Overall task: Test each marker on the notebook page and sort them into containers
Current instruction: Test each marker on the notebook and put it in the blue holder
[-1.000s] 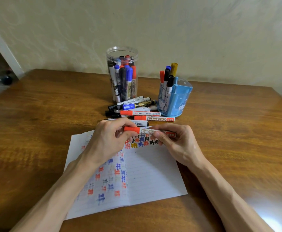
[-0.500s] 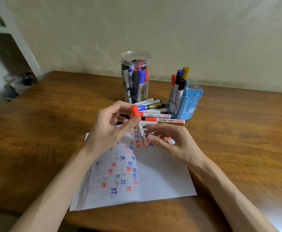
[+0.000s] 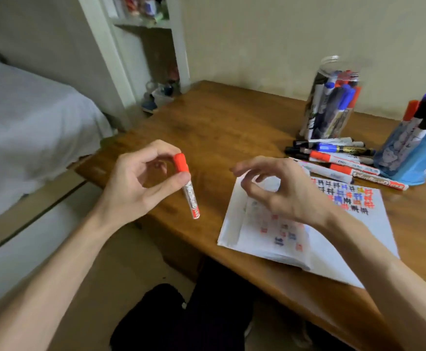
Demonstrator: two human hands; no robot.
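A brown wooden table (image 3: pixel 232 122) stands against a pale wall (image 3: pixel 283 34), its grain glossy. To its left lies a bed (image 3: pixel 29 127) under a white sheet, and behind the table's far corner a white-framed shelf (image 3: pixel 143 24) is set into the wall. The left hand (image 3: pixel 131 188) pinches a red-capped marker (image 3: pixel 188 191) between thumb and forefinger just below the cap; the marker hangs cap up, slightly tilted, in the air above the table's left edge. The right hand (image 3: pixel 285 191) hovers over the open notebook (image 3: pixel 353 239), its fingers loosely curled and apart, holding nothing. Beyond the notebook lies a row of loose markers (image 3: pixel 333 160). Behind these stands a clear jar (image 3: pixel 331 102) packed with markers, and to the right a blue holder (image 3: pixel 414 160) with a few more. The holder is cut off at the right edge of the view. The right hand and forearm cover part of the page, and the coloured marks on it are too blurred to read. The things on the shelf are a smear of colour, and the print on the held marker cannot be made out. Dark trousers (image 3: pixel 194 315) show below the table's near edge.
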